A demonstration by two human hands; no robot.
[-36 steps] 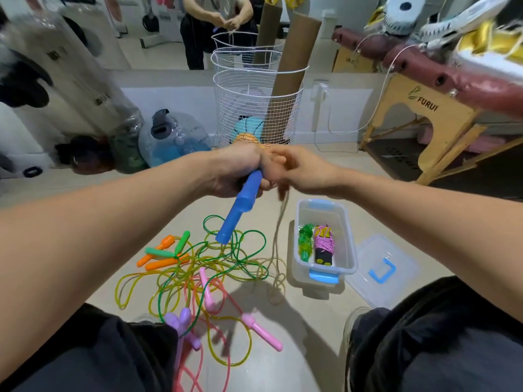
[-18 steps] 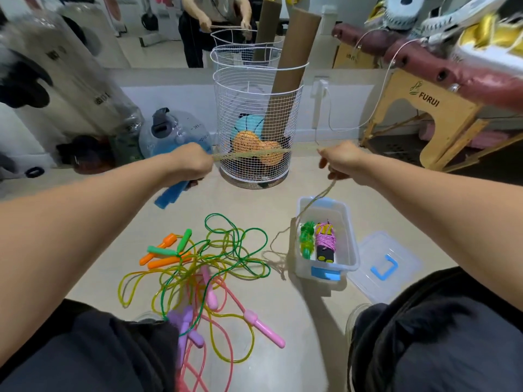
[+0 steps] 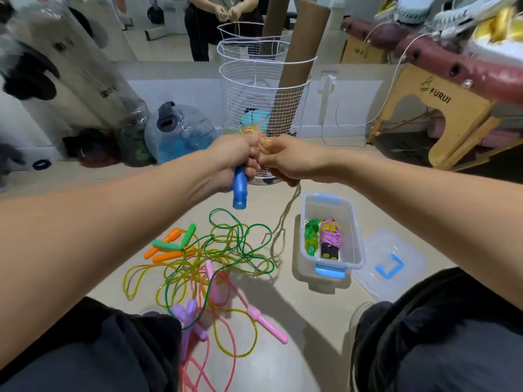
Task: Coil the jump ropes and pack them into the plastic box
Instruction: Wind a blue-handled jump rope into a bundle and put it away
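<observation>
A: Head view: where is the tan braided jump rope [image 3: 285, 219]?
B: Held up between both hands, its loose end trailing to the floor beside the clear plastic box with blue latches [image 3: 357, 236]. The left hand [image 3: 235, 159] is curled around the rope's blue plastic handle [image 3: 240, 188]; the right hand [image 3: 291, 161], touching the left, pinches the rope.
A: And the box?
B: It holds a coiled green rope [image 3: 312, 236] and a pink coiled rope [image 3: 330, 239]. Its clear lid with a blue handle [image 3: 389, 267] lies just right. To the left, a tangle of green, yellow and pink ropes [image 3: 203, 267].
</observation>
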